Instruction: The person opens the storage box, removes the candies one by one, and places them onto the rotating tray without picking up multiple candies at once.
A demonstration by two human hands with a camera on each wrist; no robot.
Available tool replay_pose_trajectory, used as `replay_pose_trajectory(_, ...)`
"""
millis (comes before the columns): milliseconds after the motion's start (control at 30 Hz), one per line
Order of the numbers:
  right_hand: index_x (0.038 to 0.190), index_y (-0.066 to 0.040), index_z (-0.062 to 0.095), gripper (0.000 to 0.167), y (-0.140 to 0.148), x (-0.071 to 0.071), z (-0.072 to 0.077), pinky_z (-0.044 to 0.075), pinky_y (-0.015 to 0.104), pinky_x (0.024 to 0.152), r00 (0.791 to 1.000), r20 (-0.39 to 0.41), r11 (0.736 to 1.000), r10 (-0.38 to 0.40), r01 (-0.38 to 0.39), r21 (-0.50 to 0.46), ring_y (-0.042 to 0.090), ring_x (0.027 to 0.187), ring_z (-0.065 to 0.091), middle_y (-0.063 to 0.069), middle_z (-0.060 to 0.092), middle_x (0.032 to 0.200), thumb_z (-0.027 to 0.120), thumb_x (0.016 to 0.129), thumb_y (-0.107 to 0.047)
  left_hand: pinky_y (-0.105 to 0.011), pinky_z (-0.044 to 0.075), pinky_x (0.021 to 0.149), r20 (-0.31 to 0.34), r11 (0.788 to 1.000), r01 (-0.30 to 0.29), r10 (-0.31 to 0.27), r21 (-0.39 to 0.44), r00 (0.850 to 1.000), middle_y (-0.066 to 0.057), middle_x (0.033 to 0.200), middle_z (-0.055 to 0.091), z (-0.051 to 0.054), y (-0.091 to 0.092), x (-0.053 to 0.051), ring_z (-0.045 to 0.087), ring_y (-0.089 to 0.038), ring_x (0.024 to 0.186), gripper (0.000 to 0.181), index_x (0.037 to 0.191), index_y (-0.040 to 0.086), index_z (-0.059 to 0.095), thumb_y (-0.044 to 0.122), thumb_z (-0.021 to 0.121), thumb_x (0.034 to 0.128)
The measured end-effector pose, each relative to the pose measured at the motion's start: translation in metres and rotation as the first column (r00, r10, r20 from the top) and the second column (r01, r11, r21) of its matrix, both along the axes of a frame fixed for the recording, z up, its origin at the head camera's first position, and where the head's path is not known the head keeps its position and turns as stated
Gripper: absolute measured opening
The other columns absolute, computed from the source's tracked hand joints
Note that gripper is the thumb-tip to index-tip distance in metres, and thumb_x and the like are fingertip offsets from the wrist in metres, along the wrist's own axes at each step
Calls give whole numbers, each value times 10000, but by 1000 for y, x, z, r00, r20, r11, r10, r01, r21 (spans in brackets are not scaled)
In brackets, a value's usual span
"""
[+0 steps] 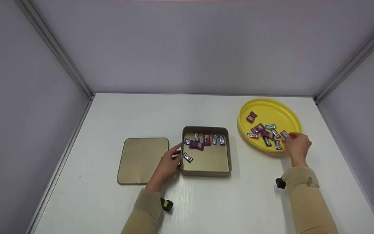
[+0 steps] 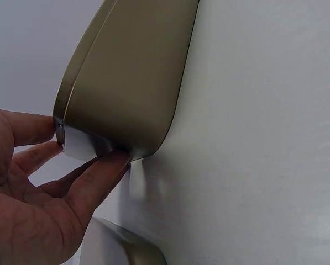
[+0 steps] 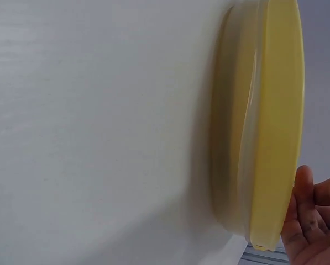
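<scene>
My left hand grips the left wall of a square gold tin. In the left wrist view, the fingers press on the tin's outer side and the thumb is at its rim. Several wrapped candies lie towards the back of the tin, purple ones and small blue-and-white ones. One small candy is by the left thumb. Over the right edge of a round yellow tray, my right hand pinches a small blue-and-white candy. Its fingertips are partly hidden behind the rim in the right wrist view.
A flat gold lid lies on the white table left of the tin. More candies are scattered in the yellow tray. Grey panels enclose the table at the back and both sides.
</scene>
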State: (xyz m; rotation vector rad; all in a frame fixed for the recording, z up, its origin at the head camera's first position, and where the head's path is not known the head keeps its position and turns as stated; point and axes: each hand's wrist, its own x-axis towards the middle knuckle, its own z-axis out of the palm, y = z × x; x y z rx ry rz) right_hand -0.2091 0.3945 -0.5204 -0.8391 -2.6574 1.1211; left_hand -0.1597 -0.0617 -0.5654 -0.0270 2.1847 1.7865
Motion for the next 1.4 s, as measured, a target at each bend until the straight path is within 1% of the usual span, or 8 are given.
replay_pose_trajectory(233, 1411, 65, 467, 445, 2, -3, -2, 454, 435, 979, 999, 19, 999, 27, -27, -44, 375, 1231, 516, 256, 543, 1341, 475, 993, -88, -398, 529, 869, 6, 1000, -2, 2, 2, 1000, -204, 1411, 478, 2, 1, 0, 533, -336, 1219, 526, 1519, 188, 392, 105, 519, 1015)
replay_pose_trajectory(300, 1411, 52, 477, 448, 0, -2, -2, 468, 425, 963, 999, 22, 998, 43, -42, -45, 364, 1226, 519, 243, 535, 1358, 498, 989, -94, -404, 526, 877, 9, 1000, -2, 2, 2, 1000, -209, 1409, 479, 2, 0, 0, 533, -344, 1220, 525, 1519, 179, 391, 101, 517, 1016)
replay_pose_trajectory(467, 1370, 42, 534, 414, -11, 3, 0, 520, 256, 759, 994, -14, 993, 112, -112, -29, 338, 1131, 587, 244, 573, 1304, 508, 989, -117, -414, 521, 887, 12, 1000, -1, 1, 15, 1000, -220, 1405, 478, 2, 0, 0, 530, -358, 1222, 522, 1519, 167, 390, 88, 510, 1017)
replay_pose_trajectory(600, 1309, 63, 580, 369, -28, 7, 1, 525, 323, 807, 977, -85, 981, 196, -195, 25, 364, 1115, 595, 261, 588, 1262, 525, 977, -89, -416, 524, 879, 5, 1000, 6, -6, 24, 1000, -228, 1402, 476, 1, -1, 0, 530, -359, 1222, 526, 1521, 160, 385, 74, 504, 1016)
replay_pose_trajectory(700, 1278, 76, 593, 343, -45, 9, 2, 506, 448, 885, 954, -113, 960, 276, -269, 73, 384, 1096, 597, 266, 597, 1232, 547, 968, -65, -416, 526, 876, -6, 1000, 10, -10, 21, 1000, -237, 1399, 475, 1, -1, 0, 534, -362, 1217, 525, 1520, 152, 386, 69, 502, 1014)
replay_pose_trajectory(800, 1270, 81, 592, 338, -63, 12, 3, 496, 483, 900, 924, -126, 931, 361, -350, 100, 385, 1083, 593, 258, 602, 1211, 575, 959, -52, -414, 526, 877, -8, 1000, 9, -9, 21, 1000, -238, 1396, 479, 1, -1, 0, 538, -360, 1211, 522, 1516, 155, 393, 75, 505, 1013)
replay_pose_trajectory(1167, 1182, 24, 662, 274, -132, 27, -4, 525, 446, 844, 792, -173, 810, 586, -564, 161, 307, 1024, 609, 175, 633, 1160, 640, 912, -18, -412, 522, 890, -11, 1000, 16, -16, 24, 1000, -239, 1398, 474, 1, 0, 0, 523, -362, 1228, 520, 1522, 144, 379, 70, 489, 1020)
replay_pose_trajectory(1400, 1187, -13, 674, 277, -172, 36, -9, 493, 433, 929, 744, -110, 748, 660, -636, 188, 278, 1118, 582, 125, 615, 1197, 638, 912, -25, -408, 532, 861, -26, 1000, 18, -18, 9, 999, -237, 1386, 488, 0, 1, 0, 541, -350, 1204, 516, 1518, 136, 386, 78, 495, 1017)
